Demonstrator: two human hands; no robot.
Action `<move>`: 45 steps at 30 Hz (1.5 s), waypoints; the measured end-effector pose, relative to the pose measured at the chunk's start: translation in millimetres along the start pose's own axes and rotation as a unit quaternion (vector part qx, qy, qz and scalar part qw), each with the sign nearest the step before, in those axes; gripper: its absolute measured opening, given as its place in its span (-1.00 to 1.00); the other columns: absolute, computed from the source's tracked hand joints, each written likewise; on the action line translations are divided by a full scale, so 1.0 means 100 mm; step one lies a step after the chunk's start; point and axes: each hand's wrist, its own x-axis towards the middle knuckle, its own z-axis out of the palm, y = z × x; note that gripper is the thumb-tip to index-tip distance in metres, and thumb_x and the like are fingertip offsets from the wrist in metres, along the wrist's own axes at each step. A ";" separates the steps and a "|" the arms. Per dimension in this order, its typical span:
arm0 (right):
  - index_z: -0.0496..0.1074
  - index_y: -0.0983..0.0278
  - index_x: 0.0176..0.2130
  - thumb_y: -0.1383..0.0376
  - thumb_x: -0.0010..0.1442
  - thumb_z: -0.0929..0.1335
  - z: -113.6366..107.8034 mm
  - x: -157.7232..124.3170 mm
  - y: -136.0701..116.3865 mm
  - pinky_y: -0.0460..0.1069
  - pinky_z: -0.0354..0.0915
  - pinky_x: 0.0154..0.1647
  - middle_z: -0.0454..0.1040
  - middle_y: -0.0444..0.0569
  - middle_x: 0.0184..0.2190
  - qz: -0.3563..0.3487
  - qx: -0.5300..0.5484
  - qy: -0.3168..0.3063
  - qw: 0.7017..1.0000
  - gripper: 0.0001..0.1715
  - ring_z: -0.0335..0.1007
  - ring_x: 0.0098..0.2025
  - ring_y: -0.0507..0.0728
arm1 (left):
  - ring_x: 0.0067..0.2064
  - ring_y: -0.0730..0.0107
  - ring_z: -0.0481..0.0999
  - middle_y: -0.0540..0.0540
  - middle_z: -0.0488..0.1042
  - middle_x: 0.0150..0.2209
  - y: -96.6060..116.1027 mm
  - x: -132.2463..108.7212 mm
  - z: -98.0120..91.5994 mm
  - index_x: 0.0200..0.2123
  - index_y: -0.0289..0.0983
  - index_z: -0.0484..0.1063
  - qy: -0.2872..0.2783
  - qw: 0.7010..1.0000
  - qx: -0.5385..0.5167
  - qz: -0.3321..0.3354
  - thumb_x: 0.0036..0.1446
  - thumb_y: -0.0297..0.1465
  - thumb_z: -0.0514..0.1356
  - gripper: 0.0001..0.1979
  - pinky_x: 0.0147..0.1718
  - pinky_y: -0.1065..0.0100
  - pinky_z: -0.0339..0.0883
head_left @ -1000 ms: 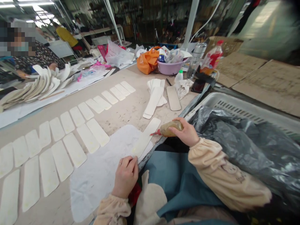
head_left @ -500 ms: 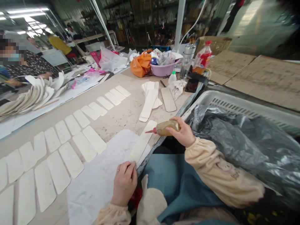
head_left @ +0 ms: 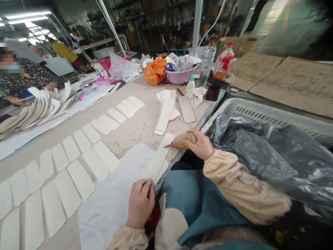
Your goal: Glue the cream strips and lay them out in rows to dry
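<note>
My right hand (head_left: 201, 144) is wrapped round a squeeze bottle (head_left: 183, 141) of yellowish-brown liquid. The bottle is tipped sideways, its thin red nozzle pointing left over the far half of a long white strip (head_left: 158, 159) with rounded corners. My left hand (head_left: 142, 199) has its bent fingers closed on the strip's near end. Under the strip lies a white sheet (head_left: 111, 205) at the table's edge. To the left, several similar white pieces (head_left: 80, 178) are laid out in two rows. A loose stack of white strips (head_left: 165, 111) sits farther back.
A grey-lidded basket (head_left: 234, 104) lined with a dark plastic bag (head_left: 249, 146) stands at my right. Behind are a purple basin (head_left: 179, 77), an orange bag (head_left: 155, 72) and bottles. Curved white pieces (head_left: 39, 111) are piled left, near another person (head_left: 33, 74).
The bottle and my right hand have shifted slightly, with the nozzle a little farther right over the strip. My left hand stays at the strip's near end; the view has moved slightly.
</note>
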 end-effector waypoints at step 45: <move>0.34 0.24 -0.08 0.01 0.02 0.36 -0.09 -0.08 0.12 0.06 0.30 -0.18 0.43 -0.07 -0.29 0.116 0.040 0.071 0.990 -0.47 0.36 -0.29 0.14 | -0.31 0.36 0.39 -0.14 0.38 -0.36 -0.09 0.20 -0.03 -0.37 -0.30 0.39 -0.060 0.995 0.013 0.080 0.17 -0.51 0.05 -0.86 -0.28 0.30 0.34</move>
